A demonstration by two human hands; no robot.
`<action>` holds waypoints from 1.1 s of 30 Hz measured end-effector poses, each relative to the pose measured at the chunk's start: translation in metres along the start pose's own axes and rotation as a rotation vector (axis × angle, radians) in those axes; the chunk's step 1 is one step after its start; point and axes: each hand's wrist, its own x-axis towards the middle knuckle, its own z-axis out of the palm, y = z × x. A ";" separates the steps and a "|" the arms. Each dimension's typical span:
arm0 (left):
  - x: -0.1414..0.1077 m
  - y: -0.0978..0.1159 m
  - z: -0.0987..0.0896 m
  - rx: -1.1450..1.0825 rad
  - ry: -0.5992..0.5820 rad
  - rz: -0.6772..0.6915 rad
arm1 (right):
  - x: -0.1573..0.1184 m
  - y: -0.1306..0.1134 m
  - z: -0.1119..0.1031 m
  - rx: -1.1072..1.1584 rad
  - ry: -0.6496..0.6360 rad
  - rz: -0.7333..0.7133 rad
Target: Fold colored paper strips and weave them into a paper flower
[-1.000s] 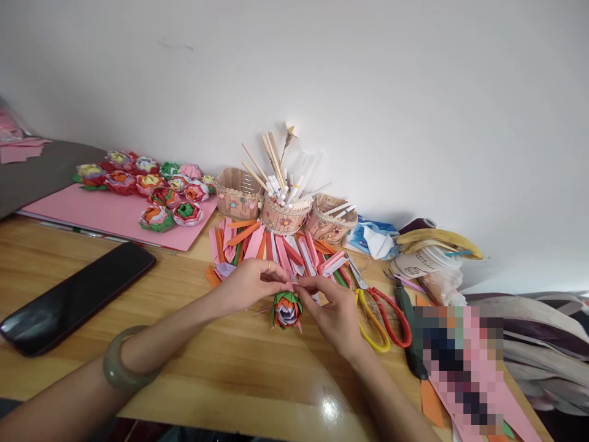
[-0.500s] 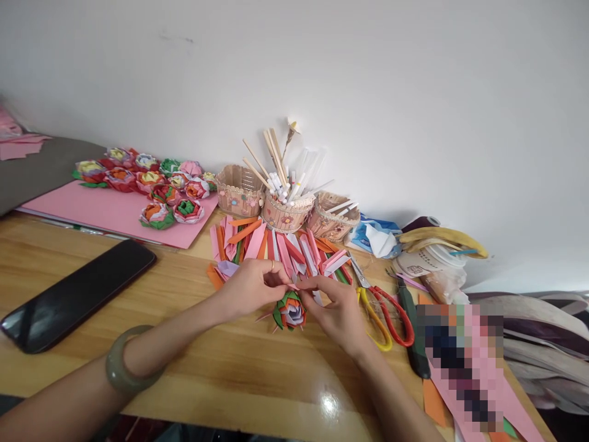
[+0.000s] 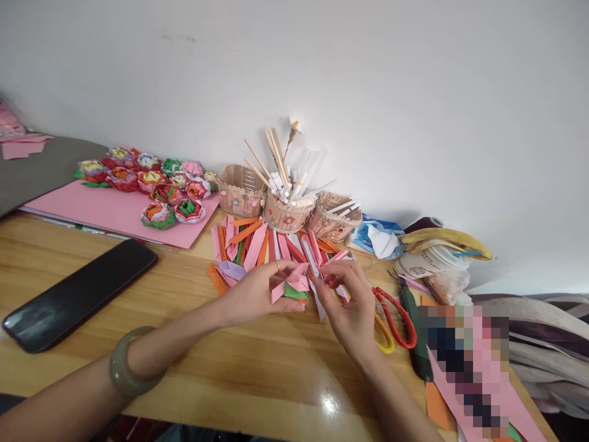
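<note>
My left hand [image 3: 271,285] is closed around a folded-paper flower [image 3: 294,287], which shows pink petals on top and green and orange ones beneath. Its fingers hide part of the flower. Just right of the flower is my right hand [image 3: 347,298], thumb and forefinger bent and slightly apart, with nothing clearly held between them. Folded paper strips [image 3: 251,245] in pink, orange, white and green lie fanned out behind both hands. A pale strip [image 3: 318,301] shows between the hands.
Finished paper flowers [image 3: 151,178] sit on pink sheets at the left, behind a black phone [image 3: 80,294]. Decorated baskets [image 3: 288,215] with sticks stand by the wall. Scissors [image 3: 398,316], green-handled pliers [image 3: 414,331], a lidded cup [image 3: 430,261] and a banana [image 3: 442,238] are at right.
My left hand has lifted and tilted the flower, so its pink and green side faces me. My right hand has drawn away from it to the right, its fingers parting.
</note>
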 end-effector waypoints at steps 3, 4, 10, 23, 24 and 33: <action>0.002 -0.004 -0.004 0.250 0.138 0.097 | 0.003 -0.002 0.001 0.154 -0.211 0.266; 0.002 -0.004 -0.005 0.301 0.153 0.113 | 0.003 -0.002 0.001 0.218 -0.288 0.327; 0.002 -0.002 -0.003 0.340 0.123 0.100 | 0.004 -0.002 0.003 0.486 -0.399 0.487; 0.002 -0.002 0.001 0.155 0.075 0.112 | 0.002 0.000 0.004 0.487 -0.385 0.446; 0.001 -0.003 0.001 0.149 0.070 0.118 | 0.002 0.000 0.005 0.484 -0.387 0.447; 0.000 -0.005 0.004 0.068 0.111 0.135 | 0.002 0.001 0.007 0.476 -0.395 0.420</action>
